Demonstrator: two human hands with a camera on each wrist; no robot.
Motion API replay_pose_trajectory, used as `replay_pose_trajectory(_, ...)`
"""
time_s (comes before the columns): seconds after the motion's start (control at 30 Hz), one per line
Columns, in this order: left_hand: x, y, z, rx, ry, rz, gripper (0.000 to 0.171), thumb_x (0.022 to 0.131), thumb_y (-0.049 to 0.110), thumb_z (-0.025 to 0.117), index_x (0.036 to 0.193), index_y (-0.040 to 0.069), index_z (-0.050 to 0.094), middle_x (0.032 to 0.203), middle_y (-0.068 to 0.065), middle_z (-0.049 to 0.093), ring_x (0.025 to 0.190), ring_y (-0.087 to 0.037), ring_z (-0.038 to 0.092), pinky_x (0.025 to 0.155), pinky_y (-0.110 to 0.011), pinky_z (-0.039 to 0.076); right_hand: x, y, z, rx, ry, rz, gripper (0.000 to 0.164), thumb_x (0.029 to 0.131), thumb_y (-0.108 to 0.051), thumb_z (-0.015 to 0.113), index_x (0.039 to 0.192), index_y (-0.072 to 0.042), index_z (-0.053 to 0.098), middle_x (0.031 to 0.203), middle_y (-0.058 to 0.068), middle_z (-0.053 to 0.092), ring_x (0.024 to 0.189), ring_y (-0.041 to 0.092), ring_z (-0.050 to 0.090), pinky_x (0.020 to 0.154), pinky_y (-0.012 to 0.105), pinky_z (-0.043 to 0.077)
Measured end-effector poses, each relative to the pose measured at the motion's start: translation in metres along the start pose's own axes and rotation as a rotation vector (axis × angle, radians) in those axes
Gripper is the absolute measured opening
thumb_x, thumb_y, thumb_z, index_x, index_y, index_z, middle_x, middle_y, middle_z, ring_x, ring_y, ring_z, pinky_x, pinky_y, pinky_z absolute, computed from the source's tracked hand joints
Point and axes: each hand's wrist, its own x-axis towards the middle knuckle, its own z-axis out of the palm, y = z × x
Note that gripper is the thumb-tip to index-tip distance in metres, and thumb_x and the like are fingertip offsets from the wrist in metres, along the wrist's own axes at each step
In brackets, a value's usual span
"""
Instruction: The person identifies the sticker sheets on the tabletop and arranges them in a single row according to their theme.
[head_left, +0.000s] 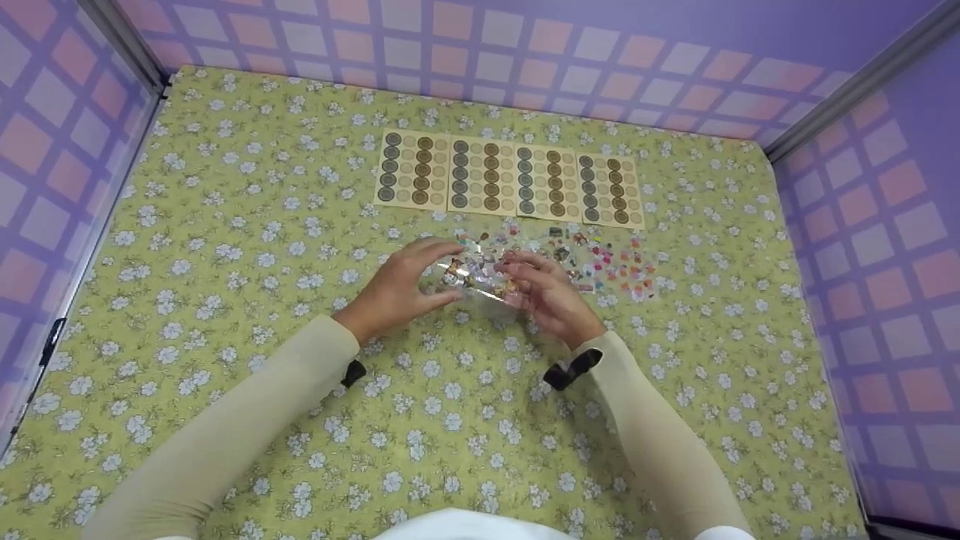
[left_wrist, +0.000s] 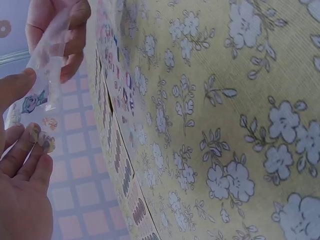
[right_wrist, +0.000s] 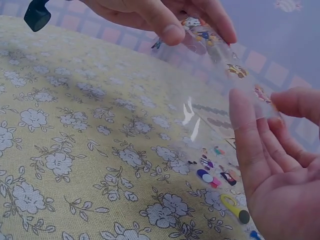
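A clear plastic sticker sheet (head_left: 486,289) with small cartoon figures is held up between both hands, bent and catching the light. My left hand (head_left: 397,289) grips its left side, thumb below and fingers above in the head view. On the other side my right hand (head_left: 553,300) pinches the sheet between thumb and fingertips. The right wrist view shows the film (right_wrist: 217,57) stretching from one hand to the other, with brown and red figures along it. Part of the sheet is hidden behind the right fingers.
More clear sheets with colourful stickers (head_left: 600,262) lie flat just beyond the right hand. Behind them is a row of several cream cards (head_left: 480,176) with grey and brown circles. The flowered tablecloth (head_left: 247,225) is bordered by checkered purple walls (head_left: 517,45).
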Motion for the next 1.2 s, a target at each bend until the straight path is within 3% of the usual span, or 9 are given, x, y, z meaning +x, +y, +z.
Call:
replay_pose_trajectory(0.13,0.000,-0.004,0.002,-0.043,0.001,-0.009,0.074,0.083,0.028,0.076,0.147,0.029,0.039,0.155,0.006,0.033,0.142,-0.021,0.036,0.112,-0.040,0.038,0.002,-0.001,0.002,0.020,0.040,-0.021,0.019,0.091,0.004,0.057,0.108,-0.003,0.055,0.092,0.005,0.066,0.069,0.010,0.061,0.065,0.023,0.058)
replay_pose_trajectory(0.2,0.000,-0.005,0.003,-0.129,0.003,-0.084,0.078,0.084,0.029,0.075,0.150,0.030,0.035,0.160,0.006,0.022,0.143,-0.025,0.034,0.112,-0.041,0.038,0.003,-0.002,0.003,0.035,0.048,-0.040,0.019,0.090,0.009,0.055,0.105,-0.003,0.055,0.089,0.004,0.065,0.065,0.009,0.058,0.063,0.021,0.057)
replay_pose_trajectory(0.27,-0.001,-0.006,0.005,-0.262,-0.004,-0.234,0.078,0.085,0.036,0.073,0.151,0.032,0.031,0.161,0.006,0.018,0.143,-0.028,0.034,0.110,-0.042,0.041,0.003,-0.003,0.003,0.051,0.048,-0.058,0.021,0.090,0.011,0.054,0.105,-0.003,0.056,0.091,0.004,0.067,0.067,0.009,0.061,0.065,0.020,0.057)
replay_pose_trajectory(0.43,0.001,-0.009,0.012,-0.722,-0.031,-0.546,0.072,0.091,0.040,0.065,0.150,0.018,0.030,0.151,-0.006,0.040,0.131,-0.030,0.049,0.106,-0.045,0.045,0.003,-0.005,0.003,0.046,0.054,-0.092,0.021,0.089,0.010,0.056,0.104,-0.005,0.058,0.094,0.004,0.069,0.076,0.012,0.066,0.067,0.022,0.057)
replay_pose_trajectory(0.53,0.005,-0.011,0.016,-0.888,-0.008,-0.588,0.052,0.093,0.027,0.065,0.139,0.009,0.046,0.131,-0.010,0.057,0.113,-0.028,0.061,0.094,-0.041,0.051,0.003,-0.005,0.003,-0.019,0.059,-0.112,0.018,0.090,0.006,0.058,0.104,-0.006,0.059,0.094,0.003,0.068,0.075,0.012,0.063,0.063,0.022,0.054)
replay_pose_trajectory(0.63,0.006,-0.012,0.017,-0.846,0.080,-0.605,0.029,0.091,0.016,0.068,0.118,0.008,0.062,0.107,-0.006,0.066,0.090,-0.020,0.064,0.076,-0.033,0.054,0.004,-0.003,0.003,-0.115,0.079,-0.123,0.014,0.091,0.002,0.061,0.100,-0.008,0.059,0.092,0.001,0.065,0.073,0.011,0.059,0.059,0.023,0.051)
replay_pose_trajectory(0.77,0.007,-0.010,0.016,-0.696,0.151,-0.612,0.016,0.089,0.011,0.069,0.103,0.007,0.066,0.091,-0.002,0.066,0.076,-0.013,0.061,0.063,-0.026,0.052,0.004,-0.001,0.001,-0.218,0.139,-0.126,0.012,0.088,0.000,0.066,0.093,-0.010,0.060,0.088,-0.001,0.064,0.074,0.010,0.060,0.060,0.023,0.052)
replay_pose_trajectory(1.03,0.012,-0.005,0.017,-0.675,0.161,-0.609,0.011,0.092,0.011,0.065,0.102,0.007,0.065,0.094,-0.006,0.067,0.079,-0.015,0.065,0.066,-0.029,0.053,0.003,0.000,0.000,-0.253,0.122,-0.096,0.020,0.088,-0.008,0.070,0.105,-0.007,0.061,0.089,-0.001,0.065,0.078,0.011,0.063,0.068,0.024,0.055)
replay_pose_trajectory(1.2,0.012,-0.005,0.018,-0.667,0.176,-0.614,0.018,0.091,0.014,0.067,0.108,0.010,0.064,0.095,-0.003,0.067,0.081,-0.015,0.065,0.072,-0.038,0.055,0.004,0.001,0.000,-0.252,0.091,-0.092,0.013,0.087,-0.005,0.069,0.098,-0.008,0.064,0.086,-0.002,0.066,0.077,0.009,0.062,0.068,0.021,0.053)
